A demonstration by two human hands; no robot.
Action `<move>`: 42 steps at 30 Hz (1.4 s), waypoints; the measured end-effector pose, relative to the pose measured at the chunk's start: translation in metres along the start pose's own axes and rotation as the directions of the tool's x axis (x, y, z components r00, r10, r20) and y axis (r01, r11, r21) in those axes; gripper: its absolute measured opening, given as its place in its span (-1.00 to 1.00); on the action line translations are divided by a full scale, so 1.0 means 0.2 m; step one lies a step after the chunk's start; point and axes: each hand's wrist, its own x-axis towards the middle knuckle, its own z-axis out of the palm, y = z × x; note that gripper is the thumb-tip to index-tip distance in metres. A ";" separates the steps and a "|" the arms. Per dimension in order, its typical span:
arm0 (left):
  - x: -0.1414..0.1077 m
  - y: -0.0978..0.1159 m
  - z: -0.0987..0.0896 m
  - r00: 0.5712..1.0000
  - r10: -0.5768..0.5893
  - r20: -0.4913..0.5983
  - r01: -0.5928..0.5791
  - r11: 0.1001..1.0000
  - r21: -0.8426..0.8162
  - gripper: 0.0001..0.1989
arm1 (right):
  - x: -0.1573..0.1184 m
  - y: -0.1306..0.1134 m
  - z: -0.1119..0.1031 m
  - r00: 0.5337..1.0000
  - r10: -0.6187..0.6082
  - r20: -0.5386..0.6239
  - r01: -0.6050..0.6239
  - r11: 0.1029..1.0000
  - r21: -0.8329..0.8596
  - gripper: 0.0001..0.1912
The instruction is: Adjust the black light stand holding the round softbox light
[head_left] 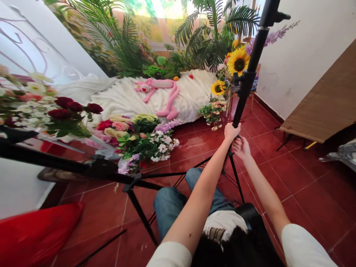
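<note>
A black light stand rises in front of me, its pole leaning to the upper right and its legs spread on the floor. My left hand is wrapped round the pole, just above the leg section. Just below it, my right hand has its fingers curled against the stand's collar, where a small dark part shows; the fingertips are partly hidden. A second black stand crosses the lower left, and neither hand touches it.
Flower arrangements stand ahead on the left, and sunflowers on the right. Behind them a pink plush toy lies on white fabric. A brown board leans at right; red cloth is at lower left.
</note>
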 end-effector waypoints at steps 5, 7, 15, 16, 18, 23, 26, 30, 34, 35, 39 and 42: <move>0.01 -0.01 0.00 1.000 -0.001 0.005 0.001 1.000 0.012 -0.68 | -0.04 -0.02 -0.02 0.999 0.003 -0.039 -0.012 0.971 -0.238 -0.58; 0.01 -0.01 0.01 1.000 0.001 0.005 -0.001 1.000 0.017 -0.68 | -0.06 -0.06 -0.05 0.981 -0.146 -0.125 0.037 0.781 -0.623 -0.52; 0.00 0.01 -0.01 1.000 -0.018 0.012 0.018 1.000 -0.019 -0.70 | -0.13 -0.24 -0.06 0.930 -0.316 0.186 0.128 -0.195 -0.972 -0.60; 0.00 0.01 -0.01 1.000 -0.024 0.012 0.024 0.999 -0.023 -0.70 | -0.12 -0.26 -0.05 0.930 -0.302 0.210 0.140 -0.238 -0.961 -0.63; 0.00 0.02 -0.01 0.999 -0.029 0.016 0.030 0.999 -0.020 -0.71 | -0.10 -0.28 -0.02 0.935 -0.269 0.231 0.144 -0.307 -0.941 -0.68; 0.00 0.02 -0.01 0.999 -0.022 0.026 0.022 0.999 0.023 -0.71 | -0.05 -0.31 0.01 0.954 -0.203 0.222 0.121 -0.417 -0.901 -0.74; 0.00 0.02 -0.01 1.000 -0.009 0.017 0.009 1.000 0.026 -0.71 | -0.02 -0.29 -0.04 0.942 -0.199 0.270 0.221 -0.238 -0.946 -0.70; 0.00 0.02 -0.01 1.000 -0.016 0.016 0.016 1.000 0.025 -0.71 | 0.01 -0.21 -0.12 0.942 -0.263 0.208 0.260 0.180 -0.949 -0.58; 0.00 0.02 -0.01 0.999 -0.035 0.015 0.035 0.999 0.000 -0.71 | 0.02 -0.15 -0.13 0.960 -0.253 0.119 0.224 0.441 -0.869 -0.53; -0.01 0.02 -0.01 0.999 -0.036 0.015 0.036 0.999 -0.012 -0.71 | 0.02 -0.15 -0.13 0.959 -0.257 0.117 0.228 0.458 -0.859 -0.53; -0.02 0.01 -0.03 0.999 0.000 0.034 0.003 0.997 -0.072 -0.73 | 0.03 -0.15 -0.13 0.962 -0.240 0.132 0.239 0.500 -0.832 -0.54; -0.06 -0.03 -0.05 0.995 0.069 0.074 -0.056 0.985 -0.161 -0.72 | 0.04 -0.14 -0.15 0.965 -0.234 0.121 0.229 0.517 -0.825 -0.52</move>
